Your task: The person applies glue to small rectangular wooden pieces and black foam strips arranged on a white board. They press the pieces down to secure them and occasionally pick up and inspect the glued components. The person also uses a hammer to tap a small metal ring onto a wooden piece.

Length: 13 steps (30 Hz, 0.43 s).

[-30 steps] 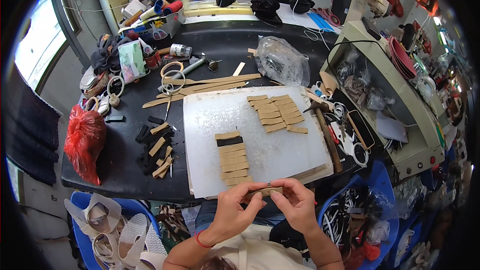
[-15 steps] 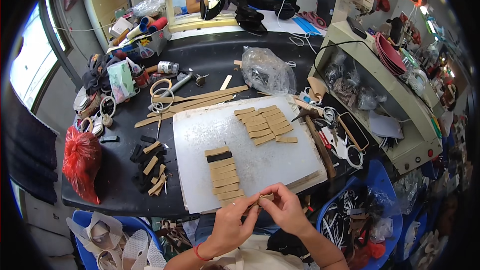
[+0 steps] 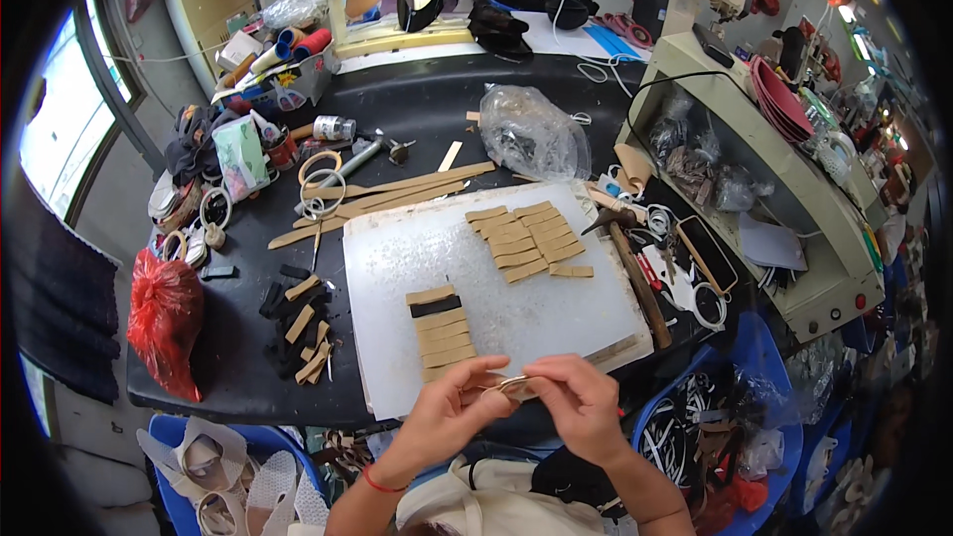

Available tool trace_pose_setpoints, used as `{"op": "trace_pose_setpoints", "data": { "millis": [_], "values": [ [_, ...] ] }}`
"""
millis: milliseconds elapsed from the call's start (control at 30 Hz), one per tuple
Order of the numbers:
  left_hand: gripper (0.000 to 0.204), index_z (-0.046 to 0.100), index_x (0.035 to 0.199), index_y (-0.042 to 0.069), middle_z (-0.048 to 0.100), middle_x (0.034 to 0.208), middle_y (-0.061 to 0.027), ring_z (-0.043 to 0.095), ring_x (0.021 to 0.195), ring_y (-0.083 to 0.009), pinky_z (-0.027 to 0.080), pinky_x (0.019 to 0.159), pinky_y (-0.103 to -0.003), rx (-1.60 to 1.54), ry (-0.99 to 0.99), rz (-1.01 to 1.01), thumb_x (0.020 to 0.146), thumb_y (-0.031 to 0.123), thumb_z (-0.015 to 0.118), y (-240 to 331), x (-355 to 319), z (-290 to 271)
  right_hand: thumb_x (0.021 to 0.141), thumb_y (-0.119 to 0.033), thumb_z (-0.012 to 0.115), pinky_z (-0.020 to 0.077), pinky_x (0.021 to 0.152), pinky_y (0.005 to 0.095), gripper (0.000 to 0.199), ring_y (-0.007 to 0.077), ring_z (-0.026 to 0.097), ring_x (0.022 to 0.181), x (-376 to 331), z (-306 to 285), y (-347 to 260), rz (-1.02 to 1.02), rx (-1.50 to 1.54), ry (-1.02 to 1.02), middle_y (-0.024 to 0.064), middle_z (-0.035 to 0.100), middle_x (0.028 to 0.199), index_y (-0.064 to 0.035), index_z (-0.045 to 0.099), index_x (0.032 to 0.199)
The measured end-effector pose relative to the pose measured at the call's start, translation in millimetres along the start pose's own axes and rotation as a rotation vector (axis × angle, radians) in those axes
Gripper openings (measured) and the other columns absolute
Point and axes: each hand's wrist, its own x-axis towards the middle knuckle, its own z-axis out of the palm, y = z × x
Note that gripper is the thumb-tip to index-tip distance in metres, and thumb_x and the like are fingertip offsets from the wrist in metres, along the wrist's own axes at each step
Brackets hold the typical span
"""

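- The black surface (image 3: 417, 109) fills most of the view and carries a crowd of tools, scraps and bags.
- A white cutting board (image 3: 516, 288) lies on its near part, just ahead of the hands.
- A red plastic bag (image 3: 164, 323) sits at the surface's left edge; a clear plastic bag (image 3: 534, 131) lies beyond the board.
- Long tan strips (image 3: 387, 194) lie slantwise beyond the board, next to a hammer (image 3: 359, 157).
- One fan of short tan pieces (image 3: 526, 238) lies on the board's far right; a second stack (image 3: 442, 330), with one black piece in it, lies on the near left.
- The left hand (image 3: 452, 412) and right hand (image 3: 576, 402) meet over the board's near edge, fingertips pressed together.
- Both pinch a small tan piece (image 3: 513, 386), held between them just above the board's near edge, close to the near stack.
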Motion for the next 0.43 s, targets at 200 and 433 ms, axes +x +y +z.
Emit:
{"op": "trace_pose_setpoints", "data": {
  "millis": [200, 433],
  "values": [
    [0.031, 0.058, 0.123, -0.006, 0.066, 0.110, -0.0121, 0.066, 0.096, -0.0167, 0.055, 0.087, -0.029, -0.090, -0.051, -0.067, 0.097, 0.012, 0.060, -5.8, 2.4, -11.4, 0.080, 0.007, 0.073, 0.0538, 0.079, 0.0277, 0.025, 0.0168, 0.064, 0.097, 1.7, -4.2, 2.3, -0.065, 0.128, 0.044, 0.0120, 0.065, 0.113, -0.0009, 0.070, 0.103],
    [0.039, 0.049, 0.135, -0.003, 0.063, 0.119, -0.0133, 0.063, 0.107, -0.0174, 0.056, 0.089, -0.032, -0.266, -0.091, -0.149, 0.101, 0.014, 0.053, 0.6, -0.2, -9.7, 0.076, -0.006, 0.080, 0.0534, 0.087, 0.0320, 0.041, 0.0253, 0.066, 0.105, 3.7, -11.9, 18.1, -0.135, -0.045, -0.170, 0.0125, 0.064, 0.121, -0.0071, 0.069, 0.115]
  ]
}}
